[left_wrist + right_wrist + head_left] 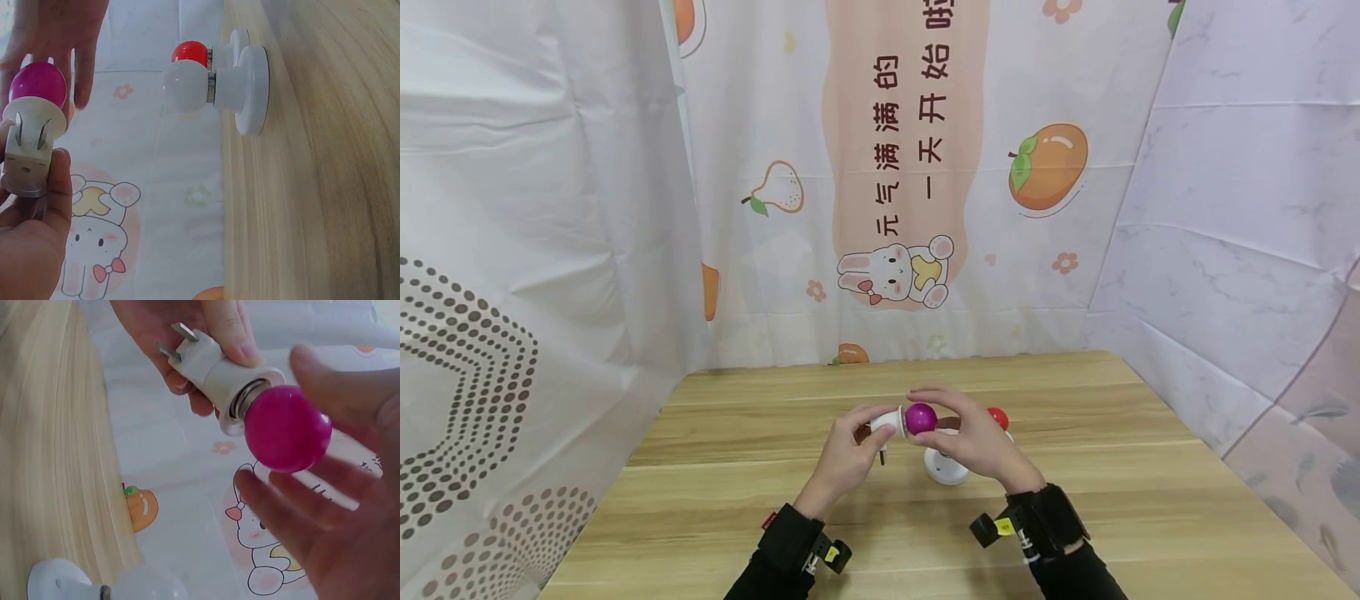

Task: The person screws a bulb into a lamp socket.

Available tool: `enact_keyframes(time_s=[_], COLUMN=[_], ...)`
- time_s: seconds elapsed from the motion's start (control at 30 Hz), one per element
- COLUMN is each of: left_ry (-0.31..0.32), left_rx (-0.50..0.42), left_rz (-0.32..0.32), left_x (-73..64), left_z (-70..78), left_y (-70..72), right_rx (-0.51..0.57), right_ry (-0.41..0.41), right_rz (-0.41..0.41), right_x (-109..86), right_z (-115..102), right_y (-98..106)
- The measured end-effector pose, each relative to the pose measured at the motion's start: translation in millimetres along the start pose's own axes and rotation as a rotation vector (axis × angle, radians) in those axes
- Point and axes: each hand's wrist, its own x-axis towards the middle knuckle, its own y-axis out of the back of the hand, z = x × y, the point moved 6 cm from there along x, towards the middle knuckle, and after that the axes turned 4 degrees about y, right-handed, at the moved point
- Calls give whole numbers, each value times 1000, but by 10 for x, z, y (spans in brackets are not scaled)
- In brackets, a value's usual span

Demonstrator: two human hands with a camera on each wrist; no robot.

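Note:
Above the table, my left hand (841, 457) grips a white plug-in bulb socket (215, 375), thumb on one side and fingers on the other. Two metal plug prongs (181, 342) stick out of its side. A magenta round bulb (289, 428) sits in the socket's mouth, part of its metal screw base showing. My right hand (973, 437) is spread around the bulb, thumb on one side and fingers on the other. In the right wrist view, gaps show between the bulb and these loosely bent fingers (275, 512).
Two white lamp holders stand on the wooden table (730, 492) behind my right hand. The nearer holder (253, 90) carries a white bulb (185, 85), the other a red bulb (189, 52). A printed curtain (760, 275) hangs along the table's far edge.

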Motion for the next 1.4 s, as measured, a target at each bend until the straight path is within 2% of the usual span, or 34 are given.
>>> enact_keyframes(time_s=[0.13, 0.37, 1.03, 1.4], left_ry=[26, 59, 21, 35], left_rx=[-8, -25, -15, -1], left_rz=[-3, -9, -25, -16], left_x=[3, -56, -58, -53], left_z=[-5, 309, 358, 303], left_y=[-2, 17, 28, 9], right_rx=[9, 42, 17, -30], right_ry=[61, 104, 59, -73], right_rz=[-16, -56, -45, -35], right_x=[-6, -3, 0, -7], right_z=[-32, -40, -17, 23], right_y=[12, -9, -9, -8])
